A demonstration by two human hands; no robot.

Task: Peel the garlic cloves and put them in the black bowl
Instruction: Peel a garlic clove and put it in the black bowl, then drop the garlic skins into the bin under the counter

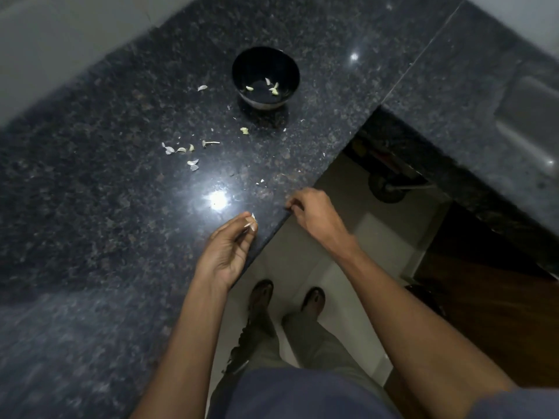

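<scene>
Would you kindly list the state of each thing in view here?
black bowl: upright on the counter, holding a few peeled pieces.
garlic clove: pinched in the left hand, partly peeled.
right hand: fingers curled at the counter edge; contents unclear.
garlic skins: scattered loose on the counter.

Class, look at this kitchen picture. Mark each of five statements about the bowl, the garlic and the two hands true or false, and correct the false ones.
1. The black bowl holds a few pale garlic pieces. True.
2. The left hand pinches a garlic clove at its fingertips. True.
3. The bowl lies tipped on its side. False: it stands upright on the counter.
4. Garlic skins lie scattered on the counter left of and nearer than the bowl. True.
5. The right hand reaches into the bowl. False: it is at the counter's near edge, fingers curled, far from the bowl.
</scene>
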